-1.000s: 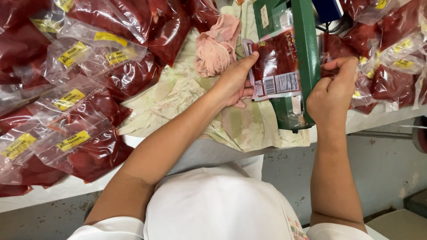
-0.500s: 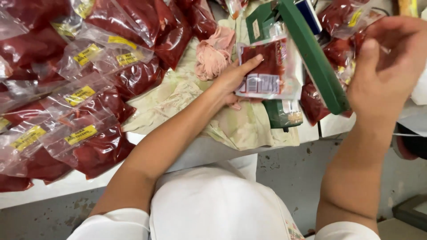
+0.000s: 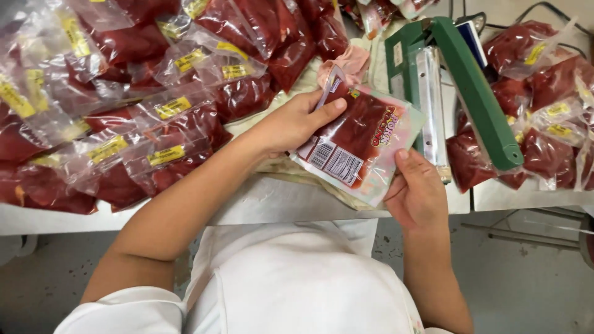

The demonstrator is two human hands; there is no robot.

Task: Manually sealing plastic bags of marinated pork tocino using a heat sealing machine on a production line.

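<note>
Pouch (image 3: 362, 139) of red filling, clear-fronted with a printed label panel, being held flat and tilted over the near table edge, between both hands.

Far left: lying heaped on the table (image 3: 278, 201), a pile of filled bags (image 3: 142, 117) with yellow labels, red contents showing through.

Left hand (image 3: 294, 124): reaching in from lower left, forearm angled up and to the right, wrist nearly straight; pinching the pouch's upper left edge, thumb pressing on the front face, fingers curling behind.

Behind the pouch: lying crumpled, a pink cloth (image 3: 349, 62).

Right hand (image 3: 417, 192): coming up from below, forearm near vertical, palm cupping the lower right corner of the pouch; thumb lying on the front, fingers hidden behind, gripping closed on it.

Just right of the pouch: standing with green lever arm raised, a heat sealer (image 3: 473, 93).

Far right: lying piled, more red bags (image 3: 544, 124).
</note>
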